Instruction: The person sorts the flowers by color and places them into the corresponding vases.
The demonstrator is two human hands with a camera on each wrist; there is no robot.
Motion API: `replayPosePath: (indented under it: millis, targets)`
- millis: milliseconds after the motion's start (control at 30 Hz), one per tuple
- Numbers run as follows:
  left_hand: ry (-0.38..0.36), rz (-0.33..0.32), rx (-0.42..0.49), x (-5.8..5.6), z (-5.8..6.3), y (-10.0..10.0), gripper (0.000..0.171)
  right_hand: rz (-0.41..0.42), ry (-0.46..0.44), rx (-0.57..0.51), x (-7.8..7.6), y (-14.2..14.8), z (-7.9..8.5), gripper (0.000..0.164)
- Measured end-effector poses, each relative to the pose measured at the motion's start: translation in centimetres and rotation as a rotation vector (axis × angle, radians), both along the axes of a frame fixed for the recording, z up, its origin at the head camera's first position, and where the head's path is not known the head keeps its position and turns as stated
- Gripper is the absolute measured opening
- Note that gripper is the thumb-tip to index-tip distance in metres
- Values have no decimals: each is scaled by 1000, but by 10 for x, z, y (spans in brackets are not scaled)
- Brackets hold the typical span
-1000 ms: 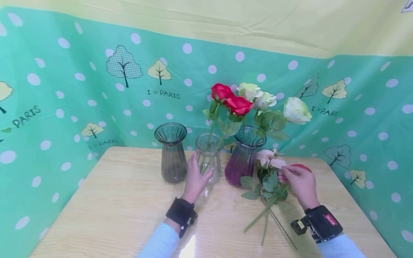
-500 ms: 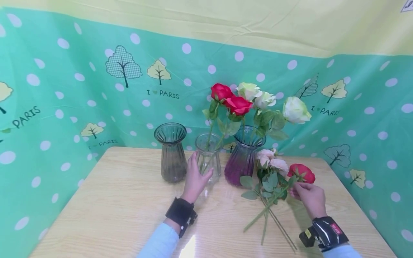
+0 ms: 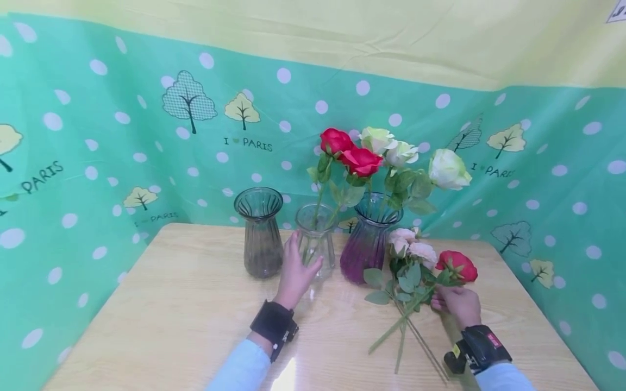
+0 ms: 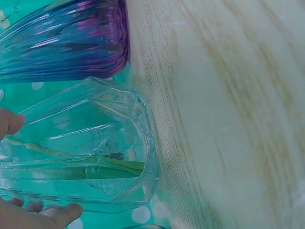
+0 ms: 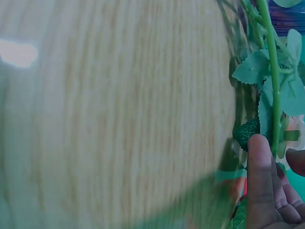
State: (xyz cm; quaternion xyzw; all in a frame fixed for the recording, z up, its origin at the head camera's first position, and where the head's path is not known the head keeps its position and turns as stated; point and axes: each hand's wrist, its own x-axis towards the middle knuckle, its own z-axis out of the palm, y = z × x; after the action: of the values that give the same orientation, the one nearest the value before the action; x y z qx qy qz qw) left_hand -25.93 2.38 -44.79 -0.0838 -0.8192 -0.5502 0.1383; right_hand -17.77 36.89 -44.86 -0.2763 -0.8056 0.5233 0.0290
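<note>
My left hand (image 3: 296, 274) grips the clear glass vase (image 3: 318, 255), thumb on one side and fingers on the other. Two red roses (image 3: 361, 159) stand in that vase; their cut stems (image 4: 121, 168) show through its glass in the left wrist view. On the table, a third red rose (image 3: 457, 266) lies across a small heap of pink roses (image 3: 421, 253). My right hand (image 3: 459, 305) is at its stem (image 3: 398, 326), just below the bloom. The right wrist view shows the index finger (image 5: 260, 160) straight against the stem and the thumb (image 5: 296, 161) apart from it.
A grey glass vase (image 3: 263, 239) stands left of the clear one. To the right, a blue-purple vase (image 3: 364, 250) holds several white roses (image 3: 449, 169). Loose stems point toward the front of the wooden table (image 3: 161, 326). A patterned green cloth (image 3: 161, 163) hangs behind.
My right hand has drawn back from the pink blooms, passed below the red bloom and shifted left along its stem. The left hand keeps its place on the clear vase.
</note>
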Motion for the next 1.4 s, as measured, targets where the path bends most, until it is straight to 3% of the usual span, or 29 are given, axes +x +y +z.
replayPosePath:
  millis: [167,300,467,633,800,933,1033,1233,1400]
  targets:
    - [-2,-2,2,-1,2,2,86,-32,-5,57,-2,-1,-2,52]
    - [-5,-1,0,0,2,2,86,-59,-38,7,-3,-1,-4,50]
    - [-3,3,-1,0,2,2,86,-77,-35,-188,-4,-1,-8,47]
    - [-6,-2,-5,-1,1,3,86,-106,7,-488,-1,0,-6,13]
    - [-7,-1,-15,0,-3,3,86,-107,0,-734,4,4,-1,26]
    - [-22,-1,-22,2,-4,2,87,-133,14,-828,9,5,4,29]
    - [-27,-2,-20,2,-4,3,87,-117,60,-885,11,7,8,30]
    - [-20,5,-17,1,-3,3,86,29,238,-1047,16,11,23,24]
    - [-12,8,-23,-1,-1,2,86,7,398,-1132,15,0,45,10]
